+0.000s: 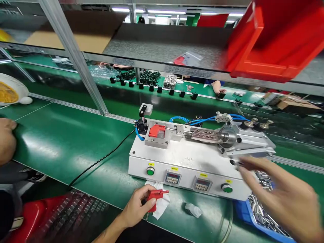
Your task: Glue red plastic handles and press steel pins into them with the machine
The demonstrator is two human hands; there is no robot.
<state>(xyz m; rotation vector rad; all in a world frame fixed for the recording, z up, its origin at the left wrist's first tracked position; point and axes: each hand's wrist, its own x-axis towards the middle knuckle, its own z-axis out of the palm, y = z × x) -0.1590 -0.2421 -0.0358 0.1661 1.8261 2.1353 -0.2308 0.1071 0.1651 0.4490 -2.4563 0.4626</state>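
Note:
My left hand (138,205) is closed round a small red plastic part (155,199) with a thin red stem pointing right, in front of the machine. My right hand (280,195) is smeared by motion at the right end of the white bench machine (187,152), above a blue bin (244,214) of shiny metal pins (265,216). Whether its fingertips hold anything is not clear. Another red part (157,130) lies in the metal fixture on the machine's left, lined up with a metal rod.
A black cable (106,156) and blue air tubes (207,118) run from the machine. Crumpled white paper (162,204) and a clear plastic scrap (193,210) lie before it. A red bin (273,64) sits on the overhead shelf. Another person's hand (7,140) is at left.

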